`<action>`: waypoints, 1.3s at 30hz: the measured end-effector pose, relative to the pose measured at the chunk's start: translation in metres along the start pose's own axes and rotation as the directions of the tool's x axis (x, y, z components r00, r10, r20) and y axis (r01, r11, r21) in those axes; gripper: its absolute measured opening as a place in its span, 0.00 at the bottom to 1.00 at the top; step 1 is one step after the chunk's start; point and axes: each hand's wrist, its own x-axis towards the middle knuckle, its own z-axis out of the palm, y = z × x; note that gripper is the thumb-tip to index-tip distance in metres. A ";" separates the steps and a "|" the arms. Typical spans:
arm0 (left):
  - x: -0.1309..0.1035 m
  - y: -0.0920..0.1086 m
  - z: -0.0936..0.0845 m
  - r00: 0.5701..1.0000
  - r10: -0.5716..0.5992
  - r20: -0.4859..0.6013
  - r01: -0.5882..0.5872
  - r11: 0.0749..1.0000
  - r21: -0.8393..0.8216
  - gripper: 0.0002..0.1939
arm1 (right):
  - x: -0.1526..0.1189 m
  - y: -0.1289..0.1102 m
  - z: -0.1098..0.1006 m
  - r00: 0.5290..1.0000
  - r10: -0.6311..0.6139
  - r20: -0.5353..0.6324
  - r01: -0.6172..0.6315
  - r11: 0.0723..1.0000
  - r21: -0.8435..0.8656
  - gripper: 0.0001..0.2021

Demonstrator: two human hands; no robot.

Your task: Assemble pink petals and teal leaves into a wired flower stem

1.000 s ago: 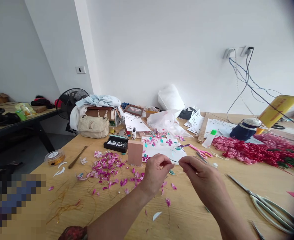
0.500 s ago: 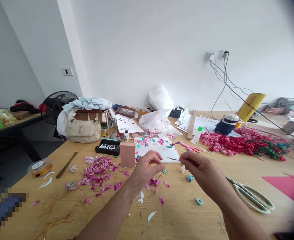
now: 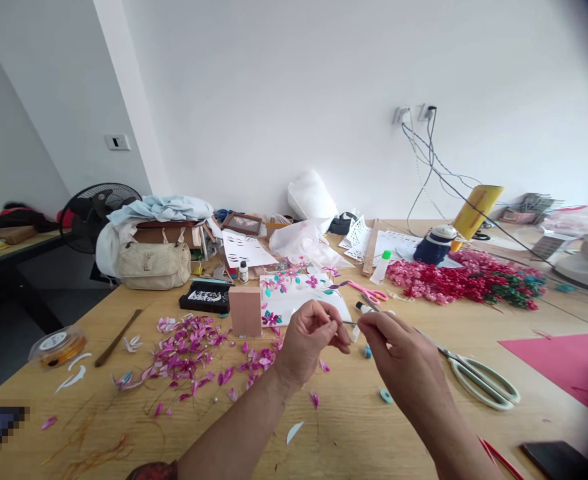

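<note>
My left hand [image 3: 314,341] is raised over the middle of the table, thumb and fingertips drawn together; anything in that pinch is too fine to make out. Close to its right, my right hand [image 3: 405,343] is closed, fingertips pinched on a thin dark strand [image 3: 350,323] that runs toward the left hand. Behind both hands lies a white sheet with pink flowers and green leaves [image 3: 301,301]. Loose magenta petals on stems [image 3: 194,353] are spread left of my left hand. A small teal tape roll [image 3: 385,396] rests below my right hand.
Scissors with pale handles [image 3: 484,383] lie to the right, pink scissors [image 3: 369,293] behind. A wooden block [image 3: 245,311] stands beside a black box [image 3: 205,297]. A green-capped bottle [image 3: 381,268], red flower bunches [image 3: 439,277], pink sheet [image 3: 569,367] and dark phone-like slab [image 3: 554,460] sit rightward.
My left hand has moved closer to my right hand, its fingers more curled. The view has shifted rightward, so things on the table appear further left.
</note>
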 end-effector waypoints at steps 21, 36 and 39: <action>0.000 0.027 -0.004 0.984 0.179 -0.004 -0.110 0.625 0.773 0.06 | 0.017 -0.007 0.010 0.990 -0.139 -0.019 0.140 0.965 0.223 0.08; 0.006 0.037 -0.011 0.999 -0.006 -0.043 0.040 0.547 0.836 0.05 | 0.032 -0.008 0.003 0.956 -0.123 0.268 0.059 0.970 0.236 0.10; 0.007 0.033 -0.013 0.998 0.013 -0.059 0.038 0.619 0.784 0.02 | 0.030 -0.006 0.002 0.960 -0.119 0.254 0.067 0.977 0.204 0.11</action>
